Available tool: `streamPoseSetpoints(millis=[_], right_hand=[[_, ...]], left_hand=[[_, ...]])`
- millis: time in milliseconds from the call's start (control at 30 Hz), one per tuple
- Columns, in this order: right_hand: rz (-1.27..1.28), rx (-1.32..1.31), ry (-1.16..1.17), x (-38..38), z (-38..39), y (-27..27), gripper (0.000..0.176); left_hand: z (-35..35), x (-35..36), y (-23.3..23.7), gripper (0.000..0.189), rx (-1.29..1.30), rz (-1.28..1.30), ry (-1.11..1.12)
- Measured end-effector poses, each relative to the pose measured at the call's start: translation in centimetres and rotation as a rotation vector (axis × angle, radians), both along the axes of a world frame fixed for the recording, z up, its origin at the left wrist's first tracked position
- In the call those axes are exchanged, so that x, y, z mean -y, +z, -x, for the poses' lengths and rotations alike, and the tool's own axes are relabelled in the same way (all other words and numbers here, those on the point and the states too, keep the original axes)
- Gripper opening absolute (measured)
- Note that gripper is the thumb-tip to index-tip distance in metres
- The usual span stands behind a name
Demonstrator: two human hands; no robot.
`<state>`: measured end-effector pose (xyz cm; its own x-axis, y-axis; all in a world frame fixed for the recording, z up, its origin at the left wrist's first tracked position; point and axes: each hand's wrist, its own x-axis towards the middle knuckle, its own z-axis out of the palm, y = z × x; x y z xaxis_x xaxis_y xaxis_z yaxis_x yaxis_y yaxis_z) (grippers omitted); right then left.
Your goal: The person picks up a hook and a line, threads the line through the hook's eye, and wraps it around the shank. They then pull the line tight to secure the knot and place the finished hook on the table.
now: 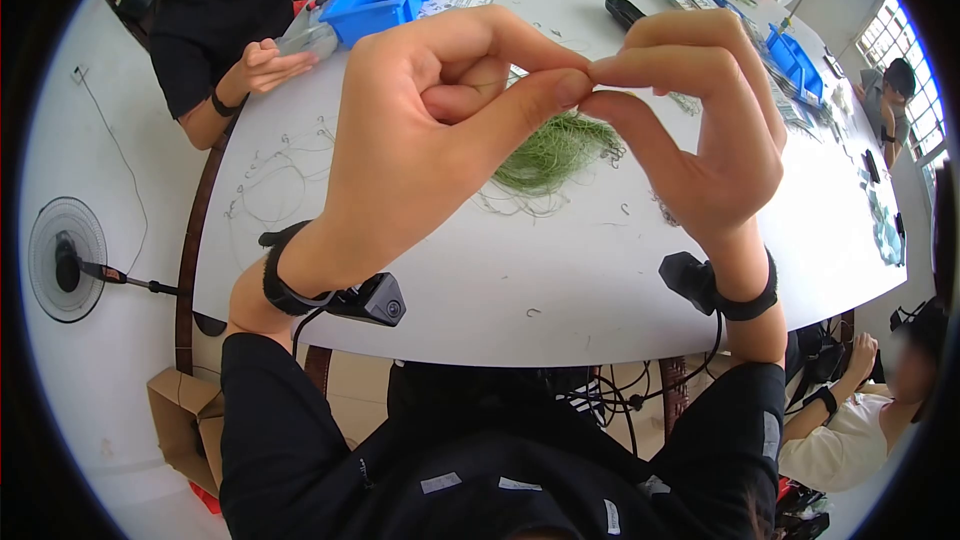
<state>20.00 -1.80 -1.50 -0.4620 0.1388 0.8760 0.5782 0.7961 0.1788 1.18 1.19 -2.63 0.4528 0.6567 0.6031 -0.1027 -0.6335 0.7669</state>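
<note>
My left hand [430, 110] is closed, thumb and index finger pinched together. Its fingertips meet those of my right hand [715, 120], also closed in a pinch, above the table. Whatever lies between the fingertips is too small to make out. Beneath and behind the hands, a tangled bundle of green line [545, 162] lies on the white table [450, 310], partly covered by my left hand. Small metal hooks show along the bundle's right edge. A loose hook [533, 313] lies nearer the front edge, and another hook [625, 209] sits right of the bundle.
Thin clear lines with hooks [270, 175] spread over the table's left side. A blue bin [375, 5] stands at the back left, another blue bin [795, 65] at the right. Several people sit around the table. A fan [68, 258] is at left, a cardboard box [185, 425] below it.
</note>
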Motion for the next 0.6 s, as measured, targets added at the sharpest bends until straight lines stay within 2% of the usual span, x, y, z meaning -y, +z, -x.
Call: streamPoseSetpoints(millis=[400, 600], right_hand=[[-0.099, -0.003, -0.108, -0.11, 0.52, -0.41, 0.021], [-0.035, -0.029, -0.118, 0.13, 0.67, -0.60, 0.023]], left_hand=[[-0.19, -0.12, 0.08, 0.016, -0.053, 0.086, 0.008], [-0.42, -0.46, -0.12, 0.014, -0.029, 0.027, 0.022]])
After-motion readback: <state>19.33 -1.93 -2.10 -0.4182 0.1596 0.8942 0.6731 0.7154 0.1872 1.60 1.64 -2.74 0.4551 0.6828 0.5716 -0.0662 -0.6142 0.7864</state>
